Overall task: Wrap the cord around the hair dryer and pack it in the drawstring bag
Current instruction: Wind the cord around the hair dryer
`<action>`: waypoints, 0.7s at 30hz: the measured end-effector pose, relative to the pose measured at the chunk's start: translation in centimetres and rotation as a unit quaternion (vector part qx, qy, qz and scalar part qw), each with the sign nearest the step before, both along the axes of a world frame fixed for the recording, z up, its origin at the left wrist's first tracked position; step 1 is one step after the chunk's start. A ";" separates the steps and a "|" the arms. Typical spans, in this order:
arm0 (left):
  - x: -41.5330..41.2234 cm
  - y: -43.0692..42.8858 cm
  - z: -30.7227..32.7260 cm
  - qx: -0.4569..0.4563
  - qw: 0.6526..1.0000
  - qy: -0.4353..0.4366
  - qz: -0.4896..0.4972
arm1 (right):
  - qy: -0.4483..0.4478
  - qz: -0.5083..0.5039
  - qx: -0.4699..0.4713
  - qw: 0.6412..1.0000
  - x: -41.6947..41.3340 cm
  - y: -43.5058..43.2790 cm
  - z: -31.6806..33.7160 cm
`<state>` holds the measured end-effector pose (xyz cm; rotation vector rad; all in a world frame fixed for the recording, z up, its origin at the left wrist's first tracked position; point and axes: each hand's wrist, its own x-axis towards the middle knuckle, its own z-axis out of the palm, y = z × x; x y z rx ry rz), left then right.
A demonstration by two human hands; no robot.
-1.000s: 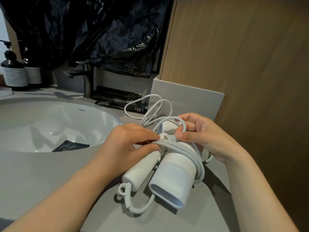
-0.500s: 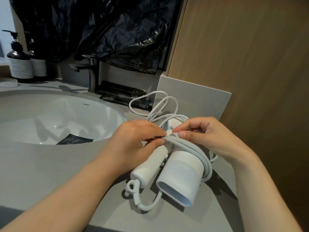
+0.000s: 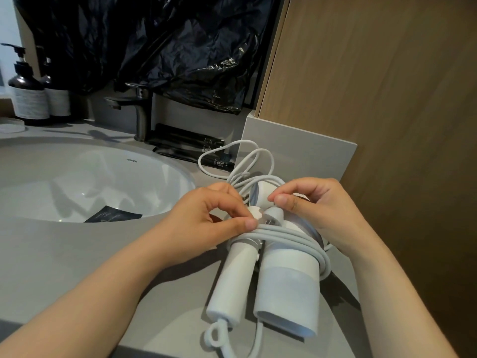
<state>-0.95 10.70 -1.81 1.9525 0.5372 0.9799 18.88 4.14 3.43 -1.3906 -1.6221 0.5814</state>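
Note:
A white folded hair dryer (image 3: 286, 288) lies over the grey counter, nozzle toward me, handle folded alongside the barrel. Its white cord (image 3: 291, 235) runs in several turns across the body, with loose loops rising behind. My left hand (image 3: 206, 226) pinches the wound cord with thumb and forefinger at the hinge. My right hand (image 3: 315, 210) grips the back of the dryer and holds the white plug (image 3: 273, 215) against the coils. No drawstring bag is in view.
A white sink basin (image 3: 85, 182) with a dark packet in it sits to the left. Behind it are a dark faucet (image 3: 139, 112), black toiletry tubes (image 3: 185, 146) and pump bottles (image 3: 28, 91). A wooden panel (image 3: 387, 99) stands close on the right.
The dryer and both hands have come slightly nearer and lower in view. My right fingers have shifted from the loose loops to pressing the plug end against the wound cord.

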 end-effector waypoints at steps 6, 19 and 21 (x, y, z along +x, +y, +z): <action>0.6 0.2 -0.6 0.004 0.999 0.044 -0.007 | 0.021 -0.010 0.002 1.000 -0.2 -0.2 0.0; 0.9 0.5 -0.6 0.059 0.996 -0.034 0.055 | 0.160 -0.076 0.019 0.984 -2.2 0.1 -0.2; 1.1 0.5 -0.7 0.065 0.995 -0.041 0.058 | 0.159 -0.085 0.029 0.983 -2.4 0.2 -0.4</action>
